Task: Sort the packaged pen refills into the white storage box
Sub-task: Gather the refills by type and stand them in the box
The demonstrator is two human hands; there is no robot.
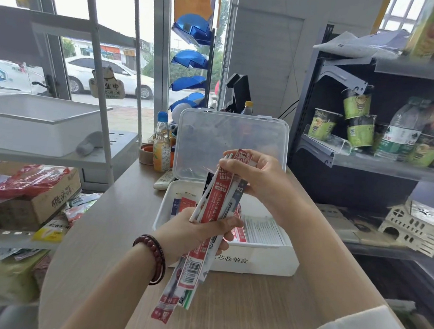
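Pen refills [214, 207]: mixed bundle of sleeved packs held over the front-left corner of the white storage box [268, 264], running 1 o'clock to 7 o'clock. Left hand [193, 233] wraps the bundle's middle; right hand [261, 179] pinches the top ends at 1 o'clock. Box sits on the surface [239, 312], lid [233, 139] standing open at 12 o'clock, red and white packs inside. Risk: lower ends fan out loosely, so a pack may slide from the left hand's hold if the right pulls one free. Mixed types could land in the wrong compartment.
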